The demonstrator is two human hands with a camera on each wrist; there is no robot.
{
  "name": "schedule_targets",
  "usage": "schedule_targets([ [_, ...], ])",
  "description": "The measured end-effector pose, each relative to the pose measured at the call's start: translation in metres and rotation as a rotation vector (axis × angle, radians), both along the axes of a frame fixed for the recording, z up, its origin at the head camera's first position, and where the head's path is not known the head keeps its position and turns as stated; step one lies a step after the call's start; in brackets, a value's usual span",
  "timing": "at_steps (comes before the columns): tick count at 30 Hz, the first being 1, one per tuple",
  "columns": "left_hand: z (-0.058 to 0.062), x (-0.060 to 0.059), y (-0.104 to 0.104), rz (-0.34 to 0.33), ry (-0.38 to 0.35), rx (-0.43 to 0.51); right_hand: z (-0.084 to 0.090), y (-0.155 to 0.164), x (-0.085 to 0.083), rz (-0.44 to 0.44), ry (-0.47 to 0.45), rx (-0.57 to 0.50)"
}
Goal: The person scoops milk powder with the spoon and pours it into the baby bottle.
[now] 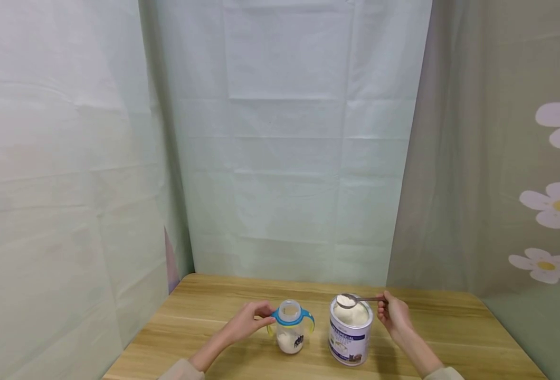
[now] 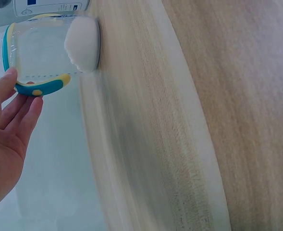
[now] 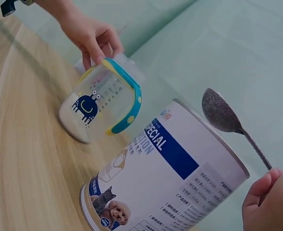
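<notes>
A clear baby bottle [image 1: 290, 330] with a blue collar and two handles stands upright on the table, white powder in its bottom. My left hand [image 1: 250, 320] pinches the bottle's left handle between thumb and fingers; the left wrist view shows the grip at the handle [image 2: 45, 87]. To the right is an open tin [image 1: 349, 340] of white powder, with a cat and dog on its label [image 3: 113, 209]. My right hand [image 1: 395, 316] grips the thin handle of a dark spoon [image 3: 220, 111], its bowl heaped with powder [image 1: 346, 301] over the tin's mouth.
The wood-grain table [image 1: 232, 290] has its far edge against a pale hanging curtain [image 1: 284, 184]. Another curtain [image 1: 70, 211] hangs at the left, and a grey-green one with daisies [image 1: 470, 158] at the right.
</notes>
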State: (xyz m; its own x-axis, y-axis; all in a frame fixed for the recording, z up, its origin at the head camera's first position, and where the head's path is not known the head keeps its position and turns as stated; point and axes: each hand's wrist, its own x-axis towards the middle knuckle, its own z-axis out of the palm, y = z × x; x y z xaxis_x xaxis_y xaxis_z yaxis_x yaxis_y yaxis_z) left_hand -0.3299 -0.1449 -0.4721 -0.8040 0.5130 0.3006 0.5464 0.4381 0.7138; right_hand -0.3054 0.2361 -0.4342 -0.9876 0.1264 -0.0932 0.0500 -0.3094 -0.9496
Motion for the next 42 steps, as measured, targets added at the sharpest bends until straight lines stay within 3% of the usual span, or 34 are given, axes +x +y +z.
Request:
schedule_targets([
  [6, -0.001, -0.002, -0.002, -0.026, 0.006, 0.018, 0.002, -0.001, 0.0, 0.007, 0.003, 0.016],
  [14, 0.0, -0.001, -0.001, 0.002, 0.005, -0.006, 0.006, -0.003, 0.0, 0.021, 0.004, 0.025],
  [42, -0.002, -0.002, -0.002, -0.032, 0.02, 0.011, 0.014, -0.012, 0.003, 0.022, 0.042, 0.038],
])
